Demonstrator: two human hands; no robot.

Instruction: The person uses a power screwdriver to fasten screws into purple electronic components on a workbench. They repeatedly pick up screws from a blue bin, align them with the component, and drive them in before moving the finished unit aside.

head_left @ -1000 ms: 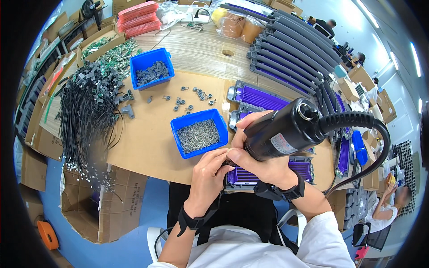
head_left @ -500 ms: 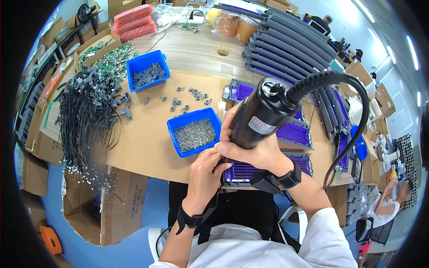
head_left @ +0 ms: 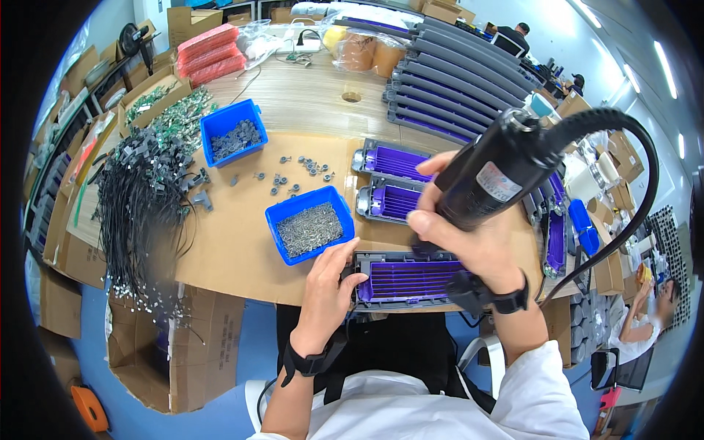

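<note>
My right hand (head_left: 477, 246) is wrapped around a black electric screwdriver (head_left: 499, 172) with a thick cable at its upper end. The tool is tilted over a grey and purple grille panel (head_left: 411, 281) at the table's near edge; its tip is hidden. My left hand (head_left: 330, 286) holds the panel's left end, thumb on the near side and fingers toward the far corner. Just beyond that hand, a blue bin (head_left: 275, 242) contains many small metal screws (head_left: 312, 229). Two similar purple panels (head_left: 396, 198) lie farther back, partly behind my right hand.
Another blue bin (head_left: 255, 143) holds grey round parts, with several more loose on the cardboard (head_left: 235, 257). Black cables (head_left: 139, 205) hang off the table's left side. Stacked grey panels (head_left: 455, 81) stand at the back right. The screwdriver's cable (head_left: 642, 213) loops down on the right.
My right hand has moved the screwdriver right, away from my left hand. My left hand has left the tool's tip and now holds the panel's left end. The view has shifted slightly.
</note>
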